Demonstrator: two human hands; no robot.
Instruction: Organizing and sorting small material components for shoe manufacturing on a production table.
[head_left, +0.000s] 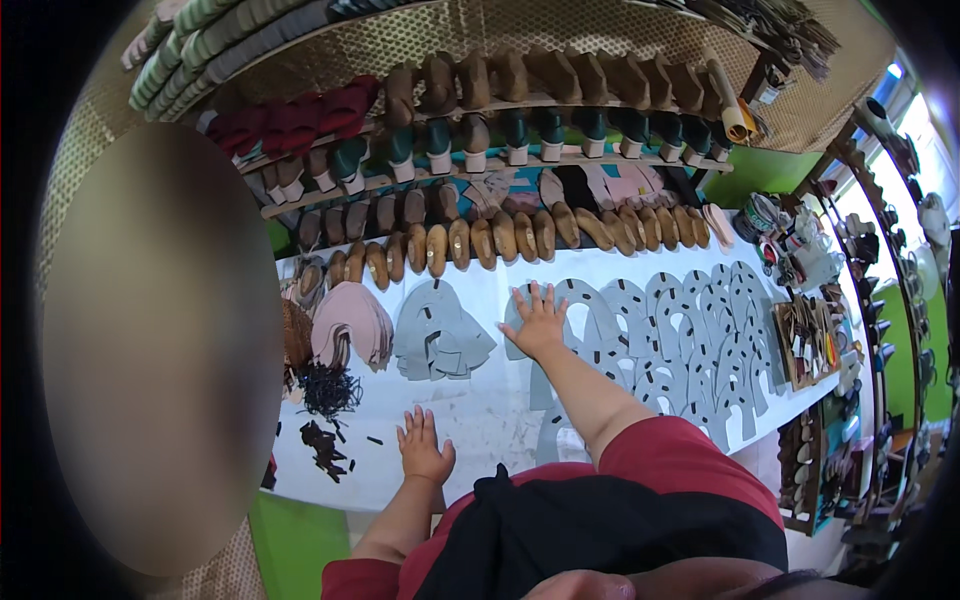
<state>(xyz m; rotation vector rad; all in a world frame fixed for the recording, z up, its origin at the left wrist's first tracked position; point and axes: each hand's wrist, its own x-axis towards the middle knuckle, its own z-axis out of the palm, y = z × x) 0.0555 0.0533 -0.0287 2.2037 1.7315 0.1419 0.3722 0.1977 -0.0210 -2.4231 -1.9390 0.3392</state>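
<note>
My right hand [538, 325] lies flat with fingers spread at the left end of rows of grey U-shaped pieces [690, 345], which look like shoe uppers. Small dark tabs sit on these pieces. My left hand [427, 455] is open, palm down, over the near part of the white table [480, 425]; whether it touches the surface I cannot tell. Neither hand holds anything that shows. Beyond my left hand is a pile of grey U-shaped pieces [415, 325]. To its left lies a stack of pink U-shaped pieces [350, 310].
Dark strips [330, 388] and loose dark tabs [322, 450] lie at the table's left. Shoe lasts [480, 240] line its back edge, with more on the shelves [600, 95] behind. A box of tools [808, 340] stands at the right. A blurred oval covers the far left.
</note>
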